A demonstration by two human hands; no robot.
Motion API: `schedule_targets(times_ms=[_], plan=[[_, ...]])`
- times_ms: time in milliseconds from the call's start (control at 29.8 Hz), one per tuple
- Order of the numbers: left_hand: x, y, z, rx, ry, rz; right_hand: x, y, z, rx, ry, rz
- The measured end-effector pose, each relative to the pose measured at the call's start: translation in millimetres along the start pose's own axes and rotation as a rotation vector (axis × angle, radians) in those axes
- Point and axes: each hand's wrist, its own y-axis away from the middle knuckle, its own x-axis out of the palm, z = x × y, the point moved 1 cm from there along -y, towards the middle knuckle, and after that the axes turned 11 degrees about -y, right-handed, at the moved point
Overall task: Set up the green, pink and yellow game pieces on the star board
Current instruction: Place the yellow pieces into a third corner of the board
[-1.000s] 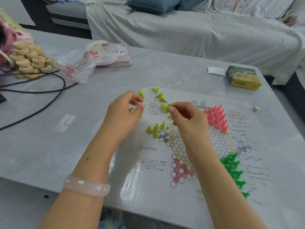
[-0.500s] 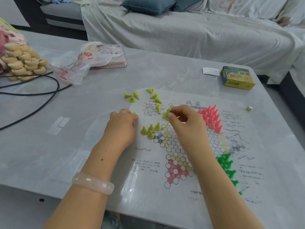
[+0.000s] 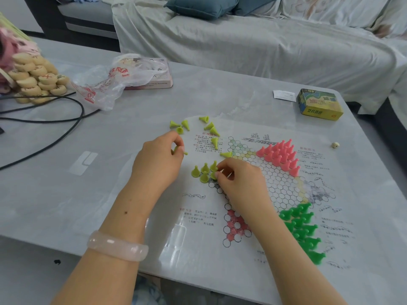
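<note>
The paper star board (image 3: pixel 284 190) lies flat on the table. Pink pieces (image 3: pixel 279 154) stand packed in its upper right point, green pieces (image 3: pixel 302 230) in its lower right point. Several yellow pieces (image 3: pixel 203 170) stand upright in the left point. My right hand (image 3: pixel 240 183) pinches one yellow piece (image 3: pixel 214 175) at that group. My left hand (image 3: pixel 160 159) holds a yellow piece (image 3: pixel 179 150) between curled fingers. More yellow pieces (image 3: pixel 210 127) lie loose above the hands; another yellow piece (image 3: pixel 226 154) lies on its side by the board.
A yellow card box (image 3: pixel 319 104) and a paper slip (image 3: pixel 284 95) sit at the far right, a small die (image 3: pixel 335 145) beside the board. A plastic bag (image 3: pixel 105 82) over a pink box, stacked wooden discs (image 3: pixel 35 78) and black cables (image 3: pixel 55 119) fill the left.
My right hand has come down from the board's top to the standing yellow group, carrying a piece. My left hand has shifted slightly up and still holds its piece.
</note>
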Motion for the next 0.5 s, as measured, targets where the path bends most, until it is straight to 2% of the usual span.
schedule_targets(times_ms=[504], plan=[[0.1, -4.6, 1.5, -0.038, 0.063, -0.030, 6.5, 0.1, -3.2, -0.047, 0.081, -0.014]])
